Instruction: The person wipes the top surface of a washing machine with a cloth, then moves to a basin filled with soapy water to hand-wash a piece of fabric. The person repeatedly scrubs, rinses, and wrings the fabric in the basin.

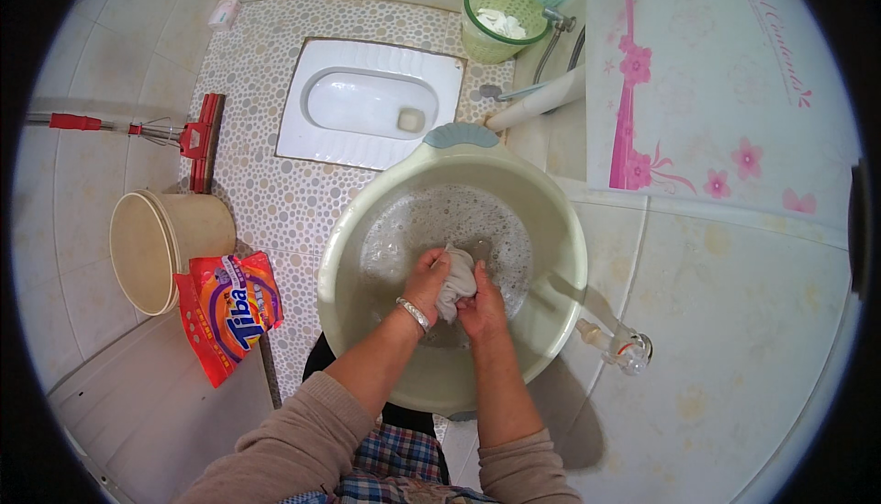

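Observation:
A bunched, wet, pale grey cloth (pixel 457 282) is between my two hands, above the foamy water (pixel 413 218) in a large pale green plastic basin (pixel 561 256). My left hand (pixel 427 285), with a silver bracelet (pixel 414 314) at the wrist, grips the cloth's left side. Pressed to its right side are the fingers and thumb of my right hand (pixel 484 302). Much of the cloth is hidden by my fingers. Suds cover most of the water's surface, and the basin's floor cannot be made out.
Left of the basin lie a red Tiba detergent bag (pixel 230 311), a cream bucket (pixel 199 228) on its side and a red sponge mop (pixel 203 142). Beyond it is a squat toilet (pixel 372 56); a green wastebasket (pixel 482 46) stands behind. A tap (pixel 626 352) juts from the right wall.

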Motion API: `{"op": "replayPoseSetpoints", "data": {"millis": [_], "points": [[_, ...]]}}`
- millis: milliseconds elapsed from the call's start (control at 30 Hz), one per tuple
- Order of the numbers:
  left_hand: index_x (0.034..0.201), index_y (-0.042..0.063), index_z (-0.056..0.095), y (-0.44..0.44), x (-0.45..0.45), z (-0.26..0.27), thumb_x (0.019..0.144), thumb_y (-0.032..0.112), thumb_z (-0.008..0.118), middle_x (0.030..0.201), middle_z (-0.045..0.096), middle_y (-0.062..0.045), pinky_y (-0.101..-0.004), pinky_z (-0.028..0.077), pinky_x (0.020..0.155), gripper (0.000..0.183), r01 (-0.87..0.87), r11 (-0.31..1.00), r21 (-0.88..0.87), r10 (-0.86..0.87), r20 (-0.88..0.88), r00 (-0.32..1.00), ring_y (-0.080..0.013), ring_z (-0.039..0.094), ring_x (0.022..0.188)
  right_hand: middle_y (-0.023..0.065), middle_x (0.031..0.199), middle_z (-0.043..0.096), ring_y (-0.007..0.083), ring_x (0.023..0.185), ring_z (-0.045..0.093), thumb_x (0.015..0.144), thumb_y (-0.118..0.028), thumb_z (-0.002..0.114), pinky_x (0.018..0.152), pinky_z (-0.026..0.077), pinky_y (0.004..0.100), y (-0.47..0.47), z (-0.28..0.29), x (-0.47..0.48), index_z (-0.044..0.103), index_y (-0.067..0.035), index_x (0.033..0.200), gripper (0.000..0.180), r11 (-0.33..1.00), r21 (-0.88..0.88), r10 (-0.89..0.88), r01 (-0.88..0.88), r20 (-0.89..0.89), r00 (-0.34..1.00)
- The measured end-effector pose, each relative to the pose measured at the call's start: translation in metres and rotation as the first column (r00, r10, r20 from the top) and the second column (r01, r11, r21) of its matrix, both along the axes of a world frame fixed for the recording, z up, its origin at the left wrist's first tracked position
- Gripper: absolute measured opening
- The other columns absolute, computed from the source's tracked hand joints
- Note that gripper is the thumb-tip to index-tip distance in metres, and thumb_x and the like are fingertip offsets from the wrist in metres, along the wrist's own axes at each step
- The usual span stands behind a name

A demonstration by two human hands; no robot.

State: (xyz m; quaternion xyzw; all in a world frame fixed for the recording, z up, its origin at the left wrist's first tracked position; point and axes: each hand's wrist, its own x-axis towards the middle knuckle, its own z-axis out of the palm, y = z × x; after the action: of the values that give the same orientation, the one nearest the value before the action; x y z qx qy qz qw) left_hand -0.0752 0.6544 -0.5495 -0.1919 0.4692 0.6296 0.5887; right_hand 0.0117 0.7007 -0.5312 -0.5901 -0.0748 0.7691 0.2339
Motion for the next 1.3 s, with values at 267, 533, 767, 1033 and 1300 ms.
{"op": "replayPoseSetpoints", "data": {"millis": [267,533,767,1033,1300], "points": [[0.093,0.004,0.053,-0.004,0.0,0.005,0.09,0.024,0.038,0.084,0.056,-0.007,-0.035,0.044,0.074,0.026,0.416,0.874,-0.252,-0.465,-0.179,0.867,-0.0205,0.054,0.08,0.0034,0.069,0.056,0.0118,0.062,0.048,0.089,-0.024,0.046,0.057,0.04,0.027,-0.04,0.026,-0.003,0.054,-0.003,0.076,0.026,0.369,0.317,0.338,-0.874,0.83,0.444],[0.088,-0.001,0.056,0.0,-0.013,0.027,0.089,0.027,0.037,0.09,0.058,-0.02,-0.0371,0.041,0.077,0.034,0.567,0.749,-0.341,-0.662,-0.368,0.653,-0.0304,0.055,0.084,0.0186,0.072,0.058,0.028,0.064,0.055,0.088,-0.024,0.042,0.061,0.042,0.0381,-0.043,0.021,-0.015,0.057,0.002,0.078,0.032,0.625,0.359,0.301,-0.694,0.709,0.638],[0.087,-0.003,0.056,-0.01,0.013,0.028,0.089,0.028,0.039,0.081,0.058,-0.022,-0.0405,0.042,0.071,0.036,0.607,0.726,-0.323,-0.671,-0.525,0.523,-0.0357,0.056,0.078,0.0254,0.079,0.056,0.0373,0.077,0.056,0.089,-0.026,0.038,0.069,0.042,0.0439,-0.002,0.011,0.003,0.053,0.003,0.087,0.033,0.774,0.202,0.406,-0.6,0.568,0.716],[0.086,-0.002,0.057,-0.025,0.012,0.012,0.089,0.026,0.041,0.078,0.057,-0.023,-0.0396,0.042,0.067,0.033,0.666,0.661,-0.346,-0.615,-0.758,0.216,-0.0345,0.054,0.071,0.0249,0.083,0.057,0.0399,0.078,0.054,0.09,-0.025,0.035,0.069,0.04,0.0448,-0.007,0.003,0.01,0.054,0.003,0.085,0.034,0.564,0.185,0.502,-0.805,0.697,0.512],[0.084,0.002,0.062,-0.012,-0.015,0.013,0.09,0.029,0.041,0.077,0.061,-0.019,-0.0395,0.043,0.068,0.035,0.627,0.656,-0.421,-0.752,-0.433,0.497,-0.0286,0.058,0.073,0.0228,0.093,0.057,0.0355,0.085,0.054,0.089,-0.024,0.039,0.071,0.041,0.0394,-0.042,0.027,-0.009,0.057,0.001,0.089,0.031,0.358,0.226,0.426,-0.906,0.824,0.374]]}}
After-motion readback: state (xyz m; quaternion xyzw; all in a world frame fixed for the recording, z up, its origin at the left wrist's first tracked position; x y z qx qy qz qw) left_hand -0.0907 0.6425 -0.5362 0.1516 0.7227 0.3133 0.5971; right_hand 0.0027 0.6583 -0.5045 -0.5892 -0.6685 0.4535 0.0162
